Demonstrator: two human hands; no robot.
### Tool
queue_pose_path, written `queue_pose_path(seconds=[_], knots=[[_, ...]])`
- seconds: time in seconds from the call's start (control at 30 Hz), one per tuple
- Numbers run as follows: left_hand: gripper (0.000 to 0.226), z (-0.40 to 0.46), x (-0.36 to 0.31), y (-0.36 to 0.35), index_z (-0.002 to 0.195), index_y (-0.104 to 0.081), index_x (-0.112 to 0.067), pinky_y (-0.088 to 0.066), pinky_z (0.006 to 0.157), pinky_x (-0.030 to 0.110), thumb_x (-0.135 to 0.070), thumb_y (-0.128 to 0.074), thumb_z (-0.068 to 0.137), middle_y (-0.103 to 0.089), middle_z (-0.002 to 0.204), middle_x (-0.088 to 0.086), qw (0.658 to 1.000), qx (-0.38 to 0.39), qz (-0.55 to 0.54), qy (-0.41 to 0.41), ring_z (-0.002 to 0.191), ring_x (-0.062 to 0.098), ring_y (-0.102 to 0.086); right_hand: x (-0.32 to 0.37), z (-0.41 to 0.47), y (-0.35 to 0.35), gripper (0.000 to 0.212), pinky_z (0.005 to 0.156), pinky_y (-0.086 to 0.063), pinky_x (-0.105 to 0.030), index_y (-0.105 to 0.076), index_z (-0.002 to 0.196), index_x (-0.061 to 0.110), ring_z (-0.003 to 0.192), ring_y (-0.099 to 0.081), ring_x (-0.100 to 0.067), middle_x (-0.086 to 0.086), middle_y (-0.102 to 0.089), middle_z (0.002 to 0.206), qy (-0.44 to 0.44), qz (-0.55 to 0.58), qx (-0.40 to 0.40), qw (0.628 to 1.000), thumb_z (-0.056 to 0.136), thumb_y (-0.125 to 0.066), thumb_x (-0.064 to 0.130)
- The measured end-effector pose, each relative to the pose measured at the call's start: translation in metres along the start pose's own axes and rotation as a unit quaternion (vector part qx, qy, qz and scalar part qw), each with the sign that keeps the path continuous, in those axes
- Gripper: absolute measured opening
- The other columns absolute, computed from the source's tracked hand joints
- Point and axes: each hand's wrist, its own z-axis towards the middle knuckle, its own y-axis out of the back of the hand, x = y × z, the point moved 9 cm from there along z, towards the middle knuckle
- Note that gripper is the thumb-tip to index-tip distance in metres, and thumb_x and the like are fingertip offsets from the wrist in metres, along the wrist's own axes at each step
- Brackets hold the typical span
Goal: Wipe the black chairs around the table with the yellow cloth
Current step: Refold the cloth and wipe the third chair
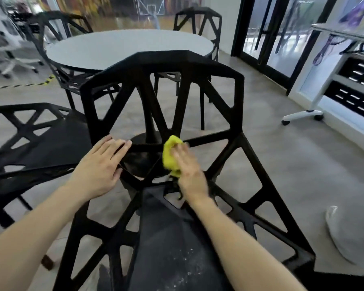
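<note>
While the yellow cloth (171,156) sits bunched on the seat struts of the nearest black chair (162,97), just where the seat meets the backrest, the right hand (188,171) presses down on it with fingers laid over the wad; the hand is blurred, so whether its grip curls round the cloth or only lies flat on it I cannot tell. Beside the cloth on the same chair, the left hand (101,166) rests flat and open on a strut, holding nothing and apparently steadying the frame. Wiping of this chair looks to be under way at the seat's rear junction. Nearer the person than the cloth, the seat's solid panel shows pale specks, so the next move probably calls for dragging the cloth toward the front edge, then along the backrest bars. Beyond this chair stands the round tabletop (130,47), with more black chairs to its left (57,49), behind it (198,19), and one just left of the chair being wiped (36,133), all likely still to do.
</note>
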Motion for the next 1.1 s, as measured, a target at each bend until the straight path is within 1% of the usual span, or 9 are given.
queue_pose_path(seconds=[0.1, 0.2, 0.37, 0.47, 0.63, 0.73, 0.93, 1.0, 1.1], knots=[[0.081, 0.002, -0.003, 0.002, 0.166, -0.037, -0.004, -0.023, 0.133, 0.052, -0.036, -0.054, 0.094, -0.050, 0.155, 0.016, 0.999, -0.043, -0.012, -0.012, 0.143, 0.037, -0.050, -0.082, 0.002, 0.088, 0.078, 0.123, -0.040, -0.047, -0.050, 0.157, 0.013, 0.158, -0.034, -0.024, -0.006, -0.049, 0.161, -0.169, 0.009, -0.165, 0.972, 0.088, -0.047, -0.022], [0.082, 0.003, -0.004, 0.004, 0.166, -0.037, -0.004, -0.024, 0.133, 0.052, -0.035, -0.054, 0.091, -0.050, 0.155, 0.016, 0.999, -0.040, -0.015, -0.010, 0.144, 0.038, -0.049, -0.085, 0.003, 0.102, 0.062, 0.115, -0.047, -0.039, -0.053, 0.155, 0.014, 0.134, -0.050, -0.032, -0.013, -0.055, 0.139, -0.239, -0.028, -0.266, 0.934, 0.096, -0.049, -0.004], [0.086, 0.000, -0.004, 0.004, 0.168, -0.034, -0.006, -0.023, 0.133, 0.052, -0.032, -0.057, 0.089, -0.048, 0.159, 0.014, 1.000, -0.027, -0.014, -0.004, 0.147, 0.036, -0.046, -0.002, 0.008, 0.002, 0.068, 0.099, -0.052, -0.051, -0.062, 0.147, 0.026, 0.121, -0.050, -0.032, -0.009, -0.050, 0.129, -0.097, -0.064, -0.057, 0.992, 0.089, -0.061, -0.008], [0.087, -0.002, -0.004, 0.002, 0.167, -0.035, -0.006, -0.024, 0.133, 0.051, -0.025, -0.063, 0.087, -0.049, 0.158, 0.014, 0.999, -0.029, -0.013, 0.008, 0.147, 0.034, -0.048, 0.000, 0.039, 0.052, 0.053, 0.089, -0.057, -0.042, -0.068, 0.142, 0.023, 0.110, -0.055, -0.026, -0.004, -0.054, 0.116, -0.129, 0.029, -0.119, 0.984, 0.094, -0.067, -0.001], [0.084, -0.002, -0.003, 0.001, 0.167, -0.035, -0.007, -0.024, 0.133, 0.050, -0.026, -0.060, 0.090, -0.049, 0.159, 0.011, 0.999, -0.033, -0.025, 0.003, 0.148, 0.032, -0.048, 0.057, 0.170, 0.151, 0.050, 0.096, -0.059, -0.038, -0.062, 0.144, 0.017, 0.121, -0.053, -0.024, -0.014, -0.052, 0.132, -0.008, -0.012, -0.289, 0.957, 0.095, -0.071, 0.008], [0.082, 0.000, -0.001, 0.001, 0.167, -0.036, -0.009, -0.024, 0.133, 0.049, -0.026, -0.059, 0.090, -0.049, 0.159, 0.010, 0.999, -0.035, -0.037, 0.013, 0.149, 0.030, -0.046, 0.047, 0.198, 0.117, 0.060, 0.097, -0.057, -0.048, -0.056, 0.151, 0.022, 0.125, -0.049, -0.032, -0.014, -0.049, 0.139, -0.032, -0.056, -0.219, 0.973, 0.094, -0.065, 0.005], [0.084, 0.000, -0.005, 0.005, 0.164, -0.043, -0.007, -0.025, 0.133, 0.047, -0.021, -0.060, 0.083, -0.054, 0.155, 0.009, 0.997, -0.059, -0.048, 0.011, 0.147, 0.029, -0.049, 0.024, 0.078, 0.021, 0.069, 0.099, -0.057, -0.051, -0.048, 0.157, 0.021, 0.121, -0.050, -0.030, -0.009, -0.044, 0.142, -0.030, -0.009, -0.044, 0.999, 0.094, -0.068, -0.001], [0.083, 0.000, -0.007, 0.006, 0.163, -0.044, -0.007, -0.025, 0.133, 0.047, -0.020, -0.061, 0.083, -0.055, 0.154, 0.009, 0.996, -0.062, -0.060, 0.001, 0.145, 0.028, -0.051, 0.028, 0.106, 0.054, 0.059, 0.095, -0.058, -0.047, -0.059, 0.148, 0.019, 0.115, -0.056, -0.025, -0.006, -0.050, 0.132, -0.018, 0.033, -0.064, 0.997, 0.092, -0.070, 0.003], [0.082, -0.003, -0.007, 0.010, 0.164, -0.043, -0.007, -0.025, 0.134, 0.046, -0.022, -0.061, 0.086, -0.053, 0.156, 0.007, 0.997, -0.063, -0.052, 0.010, 0.147, 0.025, -0.049, 0.044, 0.172, 0.141, 0.053, 0.098, -0.053, -0.023, -0.064, 0.141, 0.015, 0.116, -0.056, -0.022, -0.011, -0.052, 0.130, 0.007, 0.031, -0.229, 0.973, 0.090, -0.066, 0.004]])
